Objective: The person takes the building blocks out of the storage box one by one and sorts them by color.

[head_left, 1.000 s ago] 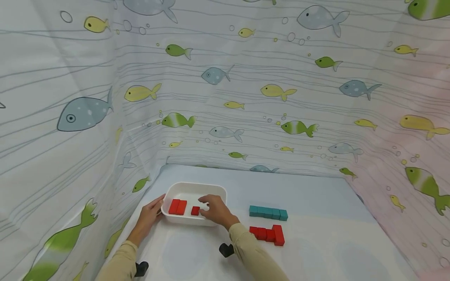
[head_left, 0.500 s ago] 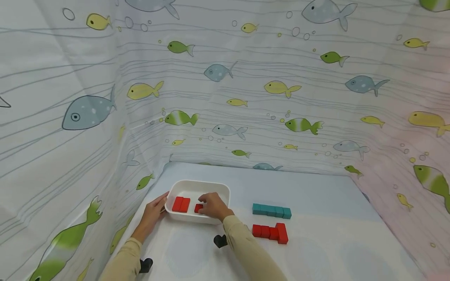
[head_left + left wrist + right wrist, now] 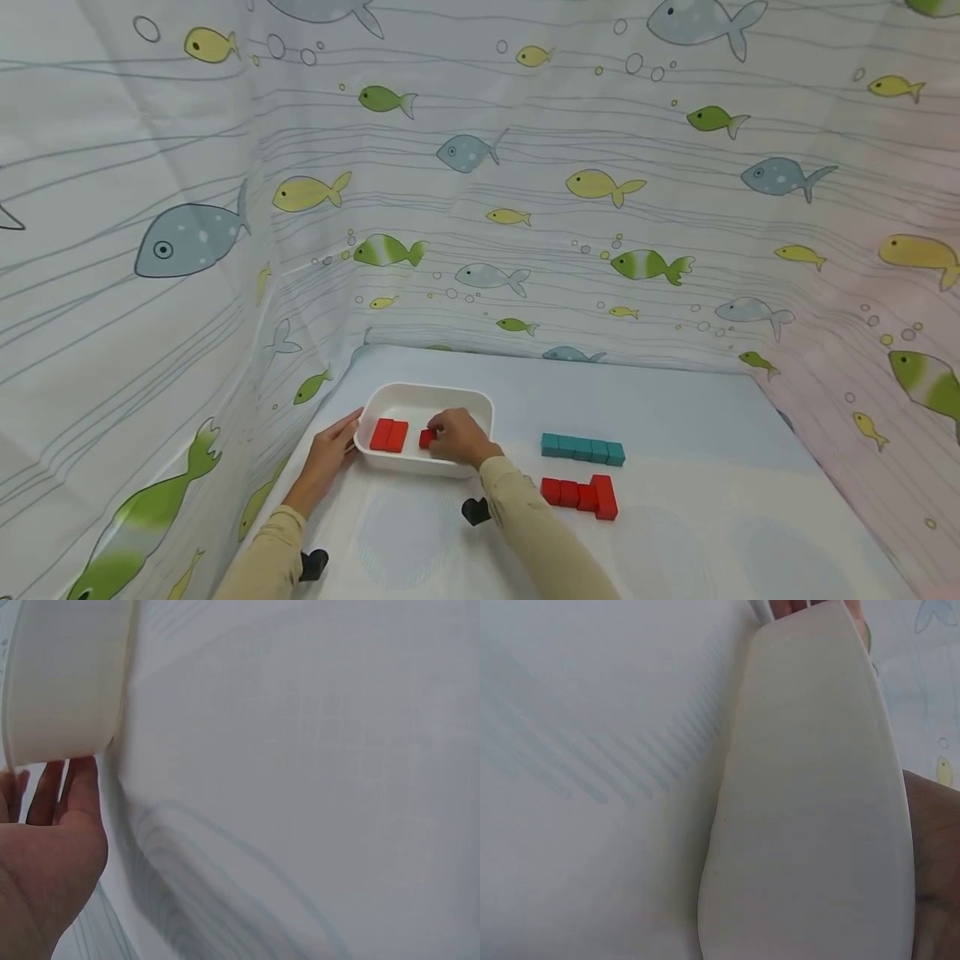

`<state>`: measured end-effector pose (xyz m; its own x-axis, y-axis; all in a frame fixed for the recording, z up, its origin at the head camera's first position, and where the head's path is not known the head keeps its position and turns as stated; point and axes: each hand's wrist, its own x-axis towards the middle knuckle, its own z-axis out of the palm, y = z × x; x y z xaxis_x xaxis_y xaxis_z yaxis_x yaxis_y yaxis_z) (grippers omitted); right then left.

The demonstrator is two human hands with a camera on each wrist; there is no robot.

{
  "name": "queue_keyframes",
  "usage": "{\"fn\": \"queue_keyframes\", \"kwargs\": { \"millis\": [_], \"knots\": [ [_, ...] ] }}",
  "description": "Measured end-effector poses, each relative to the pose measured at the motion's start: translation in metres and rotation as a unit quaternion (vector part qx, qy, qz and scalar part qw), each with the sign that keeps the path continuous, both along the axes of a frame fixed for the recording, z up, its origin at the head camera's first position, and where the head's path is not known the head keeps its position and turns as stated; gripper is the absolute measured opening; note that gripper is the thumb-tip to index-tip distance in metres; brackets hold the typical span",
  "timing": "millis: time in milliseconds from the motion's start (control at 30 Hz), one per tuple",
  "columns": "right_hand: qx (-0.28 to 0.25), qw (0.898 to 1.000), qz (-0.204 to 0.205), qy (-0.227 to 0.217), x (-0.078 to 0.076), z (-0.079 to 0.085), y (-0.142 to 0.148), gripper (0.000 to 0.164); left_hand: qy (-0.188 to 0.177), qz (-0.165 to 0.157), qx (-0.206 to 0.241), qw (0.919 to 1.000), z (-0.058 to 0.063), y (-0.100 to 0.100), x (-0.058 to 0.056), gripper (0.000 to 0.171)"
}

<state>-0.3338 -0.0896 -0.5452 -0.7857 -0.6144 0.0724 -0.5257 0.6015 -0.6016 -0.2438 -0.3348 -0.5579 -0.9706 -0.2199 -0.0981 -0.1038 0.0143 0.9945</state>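
In the head view, a white plastic tray (image 3: 420, 464) with rounded corners stands at the left of the table. My right hand (image 3: 459, 438) reaches into it and pinches a small red cube (image 3: 426, 439), partly hidden by the fingers. Two longer red blocks (image 3: 389, 435) lie side by side in the tray's left part. My left hand (image 3: 327, 457) rests against the tray's left end. The left wrist view shows its fingers (image 3: 84, 787) extended against the tray's end wall (image 3: 64, 690). From the right wrist, the tray's side wall (image 3: 810, 795) hides most of the right hand (image 3: 936, 862).
Right of the tray lies a row of teal blocks (image 3: 582, 448). In front of it is a row of red cubes (image 3: 568, 493) ending in a longer red block (image 3: 604, 497). A fish-patterned curtain (image 3: 525, 208) surrounds the table (image 3: 697, 475).
My right hand has lowered its fingers onto the red cube and taken hold of it. The left hand stays at the tray's end. The head view has shifted slightly.
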Motion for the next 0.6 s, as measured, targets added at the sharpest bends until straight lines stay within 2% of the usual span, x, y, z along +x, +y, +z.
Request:
{"fn": "queue_keyframes", "kwargs": {
  "millis": [167, 300, 433, 600],
  "knots": [
    [-0.078, 0.997, -0.001, -0.008, 0.0, 0.003, 0.01, 0.025, 0.009, -0.005, 0.003, 0.9999, 0.0, 0.003, -0.001, 0.048],
    [-0.14, 0.99, 0.005, -0.008, 0.0, 0.005, 0.02, 0.024, 0.006, -0.009, 0.004, 0.9999, 0.0, 0.006, -0.003, 0.047],
    [-0.166, 0.986, 0.008, -0.009, 0.002, 0.008, 0.031, 0.026, -0.002, -0.001, -0.002, 1.0, -0.002, 0.003, -0.003, 0.047],
    [-0.186, 0.982, -0.004, 0.014, 0.005, 0.012, 0.051, 0.028, -0.008, 0.002, -0.009, 0.9999, -0.005, -0.001, -0.002, 0.048]
  ]
}}
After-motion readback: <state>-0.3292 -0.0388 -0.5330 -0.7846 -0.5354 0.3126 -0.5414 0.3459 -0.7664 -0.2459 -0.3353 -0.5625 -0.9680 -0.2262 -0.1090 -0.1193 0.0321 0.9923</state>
